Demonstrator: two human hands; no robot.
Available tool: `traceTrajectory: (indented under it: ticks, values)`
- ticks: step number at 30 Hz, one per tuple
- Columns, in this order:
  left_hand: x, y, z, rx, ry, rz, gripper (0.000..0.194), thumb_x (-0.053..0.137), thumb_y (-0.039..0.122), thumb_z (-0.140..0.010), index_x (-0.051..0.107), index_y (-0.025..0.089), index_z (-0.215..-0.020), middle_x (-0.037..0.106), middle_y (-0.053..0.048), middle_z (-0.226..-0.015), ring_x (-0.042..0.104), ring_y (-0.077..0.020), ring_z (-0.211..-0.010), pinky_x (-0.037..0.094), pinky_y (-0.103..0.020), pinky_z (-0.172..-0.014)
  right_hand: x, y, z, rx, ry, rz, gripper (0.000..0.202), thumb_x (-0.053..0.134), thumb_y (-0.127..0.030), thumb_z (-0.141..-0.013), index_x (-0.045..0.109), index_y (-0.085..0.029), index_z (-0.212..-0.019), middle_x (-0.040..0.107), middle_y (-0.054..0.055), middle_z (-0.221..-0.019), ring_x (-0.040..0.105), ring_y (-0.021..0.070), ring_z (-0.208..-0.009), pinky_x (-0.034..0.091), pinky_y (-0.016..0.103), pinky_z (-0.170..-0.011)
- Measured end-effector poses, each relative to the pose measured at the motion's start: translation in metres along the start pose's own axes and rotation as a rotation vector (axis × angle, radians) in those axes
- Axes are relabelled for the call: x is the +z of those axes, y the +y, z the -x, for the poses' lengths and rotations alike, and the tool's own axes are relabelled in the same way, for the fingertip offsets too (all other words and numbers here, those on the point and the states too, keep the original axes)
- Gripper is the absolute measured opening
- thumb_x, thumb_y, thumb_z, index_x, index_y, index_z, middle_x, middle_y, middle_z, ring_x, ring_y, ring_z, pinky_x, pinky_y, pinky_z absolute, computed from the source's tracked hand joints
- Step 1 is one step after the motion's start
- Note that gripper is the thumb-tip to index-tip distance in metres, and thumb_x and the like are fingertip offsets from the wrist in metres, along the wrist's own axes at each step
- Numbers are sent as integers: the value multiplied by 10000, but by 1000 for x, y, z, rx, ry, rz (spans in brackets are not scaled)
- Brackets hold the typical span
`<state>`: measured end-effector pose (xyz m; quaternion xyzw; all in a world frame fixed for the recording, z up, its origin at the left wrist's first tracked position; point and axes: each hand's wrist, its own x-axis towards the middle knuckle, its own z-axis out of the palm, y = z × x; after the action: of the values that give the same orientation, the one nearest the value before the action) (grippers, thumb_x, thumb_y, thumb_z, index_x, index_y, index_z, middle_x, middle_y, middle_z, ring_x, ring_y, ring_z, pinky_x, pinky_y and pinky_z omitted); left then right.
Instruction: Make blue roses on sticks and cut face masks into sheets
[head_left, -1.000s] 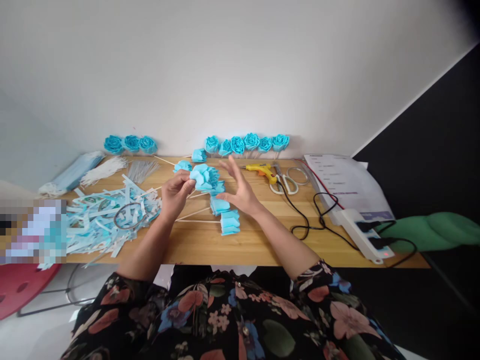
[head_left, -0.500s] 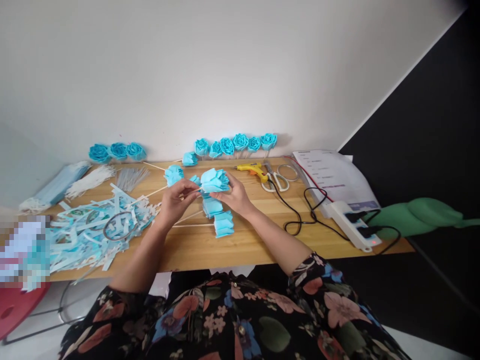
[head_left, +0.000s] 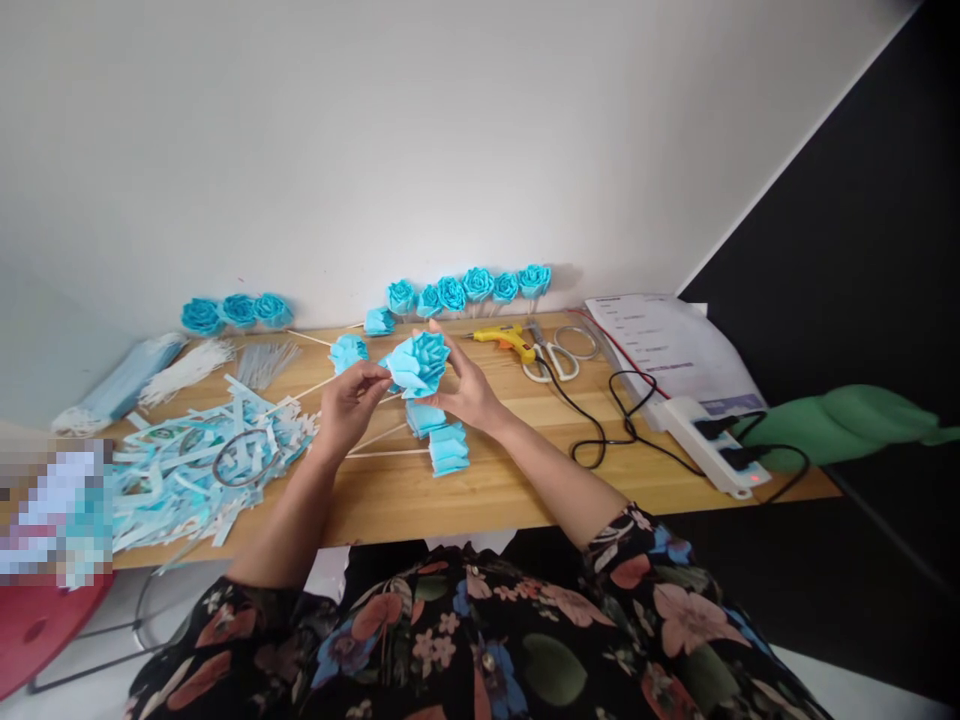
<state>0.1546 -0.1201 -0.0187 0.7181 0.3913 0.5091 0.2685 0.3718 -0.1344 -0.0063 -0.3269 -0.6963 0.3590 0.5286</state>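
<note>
Above the middle of the table is a light-blue handmade flower (head_left: 420, 364) with layered, pointed petals, its top tilted up and to the right. My left hand (head_left: 351, 402) is closed in a pinch at the flower's left side, by its base; the stem is mostly hidden there. From the right, my right hand (head_left: 471, 392) cups the bloom, its thumb below and its fingers reaching round behind. Under and beside my hands lie several more blue flowers, among them a squarish one (head_left: 449, 449) on a pale stick and another (head_left: 349, 352) behind my left hand.
Blue flowers (head_left: 478, 284) line the wall. A yellow glue gun (head_left: 504, 341), scissors (head_left: 556, 362) and a tape ring (head_left: 576, 342) lie at right, with papers (head_left: 664, 345), a cable and a power strip (head_left: 711, 450). Left are cut strips (head_left: 180, 480), pale ties (head_left: 266, 364) and stacked masks (head_left: 124, 385).
The held flower has turned from lying sideways to tilting upward, its petal tops now showing. My right fingers have come up behind it, and my left pinch has shifted slightly.
</note>
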Motion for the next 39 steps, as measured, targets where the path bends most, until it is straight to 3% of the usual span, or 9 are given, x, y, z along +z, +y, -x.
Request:
traceTrajectory:
  ticks: [8,17,22,28,31,34,39]
  values:
    - [1,12,-2,94,-42,-68,188,690,364,-856,675,181,-814,660,-32,-744,572,-132,-644,472,-261,-643,-1,-4,2,-13,47,39,929,812,-553,-710,430,-249,-1500,553,117,-1466,527,282,-1359,407,425,-1156]
    - [8,11,4,-69,-108,126,411,710,583,-808,627,181,-833,633,-42,-770,595,-156,-690,502,-288,-672,5,0,4,-11,49,104,906,774,-588,-742,406,-272,-1507,545,108,-1474,579,283,-1299,466,439,-1107]
    - [13,13,5,-150,-81,171,437,725,600,-781,583,186,-789,585,-6,-686,548,-131,-611,456,-263,-597,8,2,6,-42,8,218,877,781,-535,-765,392,-288,-1511,530,115,-1489,541,300,-1339,442,478,-1129]
    - [11,13,4,-174,34,142,422,726,580,-785,565,190,-764,552,20,-615,501,-110,-551,388,-238,-531,0,0,4,-130,34,289,986,794,-459,-780,218,-340,-1572,440,99,-1561,423,300,-1441,370,550,-1182]
    - [9,15,2,-166,77,107,399,727,547,-795,565,185,-749,540,24,-606,470,-98,-531,359,-232,-516,-5,-5,3,-235,69,395,742,763,-412,-820,411,-369,-1472,468,60,-1538,387,307,-1459,330,599,-1192]
    - [9,19,1,-144,82,57,369,739,496,-795,559,181,-736,523,30,-593,442,-89,-517,334,-226,-504,-6,-7,1,-326,26,498,349,722,-352,-860,643,-376,-1199,570,13,-1425,414,304,-1432,332,620,-1173]
    - [13,19,2,-112,58,6,338,760,449,-780,565,177,-735,499,41,-570,406,-82,-501,309,-222,-481,-2,-4,1,-313,-44,583,85,683,-304,-887,716,-347,-952,622,-8,-1335,448,288,-1389,361,590,-1150]
